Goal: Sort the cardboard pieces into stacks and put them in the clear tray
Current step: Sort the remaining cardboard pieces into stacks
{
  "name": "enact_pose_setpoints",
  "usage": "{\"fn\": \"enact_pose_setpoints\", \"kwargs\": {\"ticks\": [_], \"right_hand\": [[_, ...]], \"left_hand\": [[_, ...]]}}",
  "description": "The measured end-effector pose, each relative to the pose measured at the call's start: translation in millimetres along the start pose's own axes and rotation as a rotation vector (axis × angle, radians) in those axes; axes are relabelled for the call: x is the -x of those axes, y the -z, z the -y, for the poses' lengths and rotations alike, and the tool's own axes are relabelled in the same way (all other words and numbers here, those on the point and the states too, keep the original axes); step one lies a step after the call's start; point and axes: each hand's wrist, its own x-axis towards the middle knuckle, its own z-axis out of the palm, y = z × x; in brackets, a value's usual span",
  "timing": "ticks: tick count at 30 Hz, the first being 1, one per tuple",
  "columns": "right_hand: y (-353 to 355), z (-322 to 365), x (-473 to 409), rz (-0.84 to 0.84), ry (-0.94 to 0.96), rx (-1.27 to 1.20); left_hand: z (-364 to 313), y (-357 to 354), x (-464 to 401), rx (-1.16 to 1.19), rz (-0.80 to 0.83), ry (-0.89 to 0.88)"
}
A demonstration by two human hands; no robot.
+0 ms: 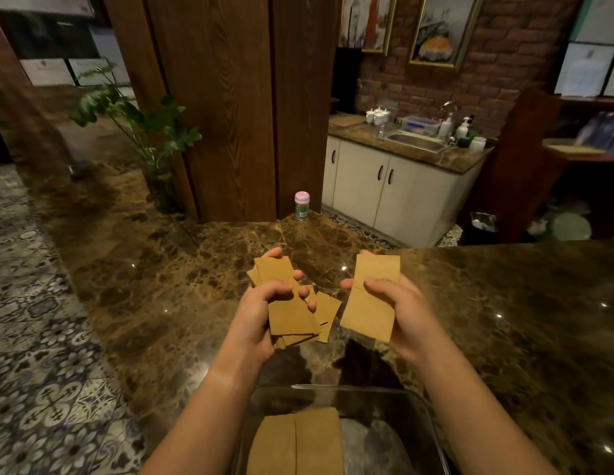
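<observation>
A dark brown, glossy marble counter [154, 296] is being used as the work surface, with both hands held above it. Nearer the body than either grip, a clear, rectangular plastic tray [432, 426] is already being filled: two flat tan cardboard stacks [298, 443] are lying side by side in its left part, while its right part is showing bare. Beyond the tray, a loose, fanned bundle of tan cardboard rectangles [291, 320] is being clutched in the left hand [254, 313], thumb curled over the top and fingers wrapped beneath. Just beside it, a tidier pair of overlapping tan cardboard pieces [370, 313] is being pinched in the right hand [401, 313], thumb pressed on top. Far past both grips, a small pink-lidded green jar [301, 206] is standing untouched. The task is judged partly done; the held pieces are yet to be sorted and placed.
</observation>
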Motion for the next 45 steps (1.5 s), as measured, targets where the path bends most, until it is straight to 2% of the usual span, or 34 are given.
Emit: {"fn": "enact_pose_setpoints", "kwargs": {"ticks": [2,7,10,13,15,17,19,21,22,24,26,28,30,32,34,36,38,39,40,42,43,45], "right_hand": [[-6,-2,4,0.111,-0.101,-0.168],[-13,-8,11,0.166,-0.245,-0.343],[-14,-9,18,0.262,-0.239,-0.448],[-19,-10,22,0.206,-0.161,-0.417],[-22,-8,23,0.100,-0.058,-0.286],[-27,-7,25,0.085,-0.020,-0.080],[-34,-10,29,0.105,-0.021,0.330],[-40,-21,28,0.023,0.043,0.832],[-42,-27,28,-0.055,0.086,0.998],[-49,-36,31,-0.171,0.179,1.130],[-45,-39,34,-0.083,0.266,1.117],[-42,-36,37,0.203,0.267,1.042],[-41,-38,35,0.458,0.372,1.286],[-44,-47,30,0.487,0.571,1.480],[-46,-58,23,0.506,0.650,1.448],[-45,-60,6,0.465,0.519,1.298],[-40,-50,-29,0.161,0.179,1.092],[-34,-44,-48,0.006,-0.002,1.066],[-28,-41,-67,-0.073,-0.171,1.152],[-18,-45,-93,-0.075,-0.451,1.330],[-16,-52,-102,-0.072,-0.534,1.377],[-20,-68,-115,-0.123,-0.565,1.466]], "left_hand": [[4,-3,1,-0.031,-0.033,0.009],[12,-8,4,-0.076,-0.110,0.034],[13,-11,7,-0.054,-0.114,0.040],[13,-12,11,-0.062,-0.118,0.071],[15,-12,14,-0.070,-0.097,0.089],[18,-14,18,-0.115,-0.084,0.124],[21,-15,22,-0.113,-0.062,0.181],[25,-16,26,-0.027,-0.023,0.216],[28,-15,28,0.006,-0.030,0.220],[34,-13,32,0.008,-0.091,0.206],[35,-7,34,0.011,-0.164,0.217],[33,1,34,0.022,-0.248,0.235],[32,7,35,0.041,-0.251,0.312],[31,11,35,0.038,-0.207,0.353],[27,18,34,0.018,-0.194,0.369],[15,28,29,-0.010,-0.218,0.336],[2,44,20,0.027,-0.321,0.210],[-4,52,15,0.025,-0.371,0.154],[-8,58,10,0.006,-0.402,0.126],[-10,65,1,-0.018,-0.440,0.152],[-8,68,-5,-0.024,-0.453,0.184],[-4,72,-20,-0.036,-0.454,0.261]]}}
